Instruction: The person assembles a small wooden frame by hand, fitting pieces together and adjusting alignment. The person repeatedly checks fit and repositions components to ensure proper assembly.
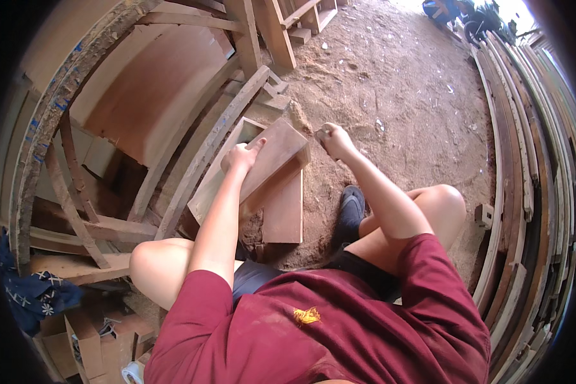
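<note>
In front of me a wooden box (214, 185), like a drawer, rests at a tilt. Across its right side lies a wooden board (278, 153), and my left hand (242, 157) grips the board's left edge with the thumb on top. A flat wooden panel (285, 211) stands below the board's right end. Just right of that end, apart from the wood, my right hand (336, 142) is closed. Whatever its fingers hold, if anything, I cannot make out.
A big wooden frame (230, 115) with rails and panels stands on my left. Long stacked planks (525, 160) line the right side, near a small wooden block (484, 216). Sawdust covers the dirt floor (403, 89). A dark blue cloth (38, 294) hangs at the lower left.
</note>
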The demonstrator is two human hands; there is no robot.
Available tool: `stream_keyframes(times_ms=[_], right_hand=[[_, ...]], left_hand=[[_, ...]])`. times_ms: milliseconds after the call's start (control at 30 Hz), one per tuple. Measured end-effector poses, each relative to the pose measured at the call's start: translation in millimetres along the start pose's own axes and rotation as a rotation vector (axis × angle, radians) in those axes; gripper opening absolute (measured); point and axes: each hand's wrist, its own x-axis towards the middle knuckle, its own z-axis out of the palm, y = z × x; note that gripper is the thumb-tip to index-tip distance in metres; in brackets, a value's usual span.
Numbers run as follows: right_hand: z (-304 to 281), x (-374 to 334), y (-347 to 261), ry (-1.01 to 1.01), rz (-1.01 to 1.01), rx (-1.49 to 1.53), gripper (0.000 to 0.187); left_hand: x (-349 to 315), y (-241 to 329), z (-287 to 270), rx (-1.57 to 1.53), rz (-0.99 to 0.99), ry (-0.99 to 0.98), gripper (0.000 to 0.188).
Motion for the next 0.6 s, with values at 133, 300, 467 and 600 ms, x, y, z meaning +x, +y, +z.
stream_keyframes(times_ms=[133, 300, 467, 600], right_hand=[[40, 1, -19, 0.142, -0.153, 0.226, 0.021], [58, -10, -3, 0.077, -0.143, 0.212, 0.027], [45, -39, -19, 0.051, -0.163, 0.166, 0.026], [45, -9, -32, 0.031, -0.157, 0.04, 0.024]], left_hand=[[7, -21, 10, -0.033, -0.013, 0.023, 0.098], [2, -11, 13, -0.043, 0.016, 0.103, 0.099], [3, -19, 17, -0.072, 0.111, 0.204, 0.097], [-13, -2, -9, -0.038, 0.051, 0.007, 0.105]])
